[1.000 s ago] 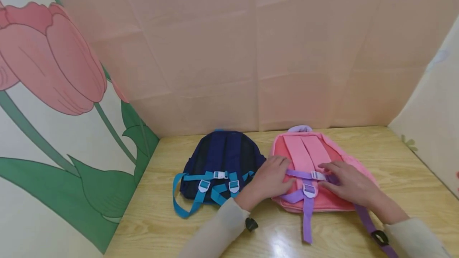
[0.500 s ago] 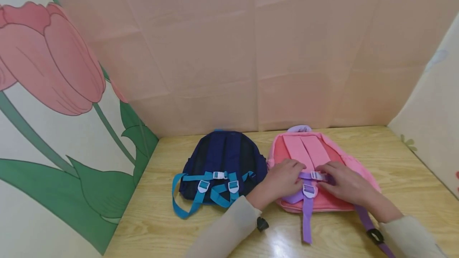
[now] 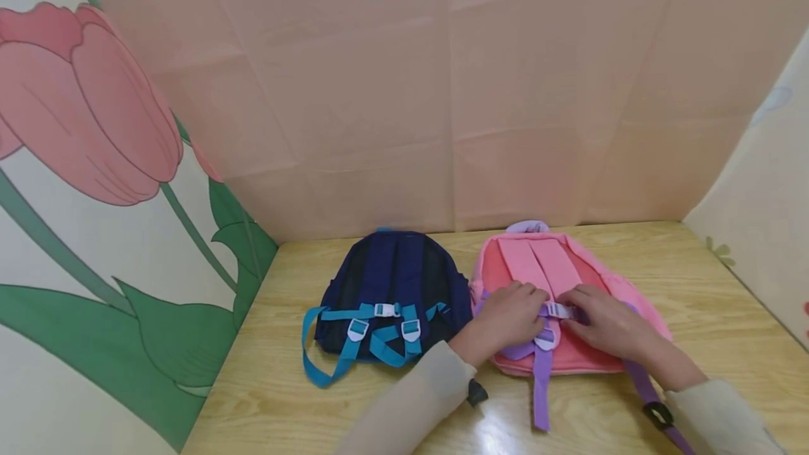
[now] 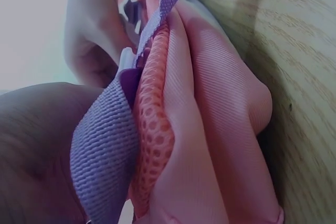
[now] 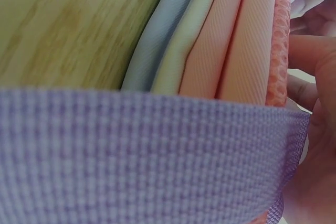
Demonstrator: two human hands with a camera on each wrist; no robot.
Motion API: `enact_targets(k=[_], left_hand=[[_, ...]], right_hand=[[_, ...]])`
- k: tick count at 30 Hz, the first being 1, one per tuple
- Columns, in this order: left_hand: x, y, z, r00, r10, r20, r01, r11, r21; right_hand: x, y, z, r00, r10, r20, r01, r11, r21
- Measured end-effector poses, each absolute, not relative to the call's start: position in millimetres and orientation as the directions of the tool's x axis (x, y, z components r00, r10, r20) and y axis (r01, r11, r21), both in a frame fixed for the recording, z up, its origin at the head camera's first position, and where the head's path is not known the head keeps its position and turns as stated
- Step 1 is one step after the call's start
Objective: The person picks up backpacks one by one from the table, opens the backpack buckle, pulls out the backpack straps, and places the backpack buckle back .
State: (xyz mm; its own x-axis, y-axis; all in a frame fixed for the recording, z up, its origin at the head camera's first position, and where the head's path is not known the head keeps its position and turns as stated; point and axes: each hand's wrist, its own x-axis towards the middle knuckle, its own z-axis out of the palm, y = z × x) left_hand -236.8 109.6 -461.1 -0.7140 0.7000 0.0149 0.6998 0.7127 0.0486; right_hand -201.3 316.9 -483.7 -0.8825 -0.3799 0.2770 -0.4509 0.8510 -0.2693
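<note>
A pink backpack (image 3: 505, 258) lies back side up on the table, with purple webbing straps across its coral mesh. On its purple cross strap is a pale side-release buckle (image 3: 557, 310). My left hand (image 3: 515, 316) pinches this strap just left of the buckle, fingers bent over it. On the other side, my right hand (image 3: 609, 321) holds the buckle's right end between thumb and fingers. In the left wrist view a loop of purple strap (image 4: 107, 145) bulges beside the mesh. Purple webbing (image 5: 147, 150) fills the lower right wrist view. The fingertips are partly hidden.
Left of it lies a navy backpack (image 3: 395, 265) with turquoise straps, its white buckle (image 3: 387, 310) fastened. A purple strap with a black slider (image 3: 659, 414) trails by my right sleeve. A black buckle piece (image 3: 477, 393) lies beside my left sleeve. A covered wall stands behind.
My left hand has slid right along the purple strap, closer to the buckle and to my right hand. My right hand stays nearly in place. The backpacks have hardly moved.
</note>
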Motion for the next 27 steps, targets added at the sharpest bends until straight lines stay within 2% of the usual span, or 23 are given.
enact_targets(k=[14,20,27], left_hand=[[-241.6,120.3,-466.2,-0.702,0.709,0.066,0.712,0.702,0.029],[-243.6,120.1,-465.7,-0.693,0.714,0.098,0.721,0.689,0.075],[-246.5,121.0,-472.3,-0.697,0.710,0.101,0.716,0.683,0.144]], right_hand=[[-202.8,318.1,-479.8,-0.864,-0.378,0.333,-0.484,0.806,-0.340],[-203.0,319.0,-477.9,-0.832,-0.390,0.395,-0.526,0.780,-0.339],[-201.7,321.8,-480.4,-0.845,-0.372,0.385,-0.510,0.779,-0.366]])
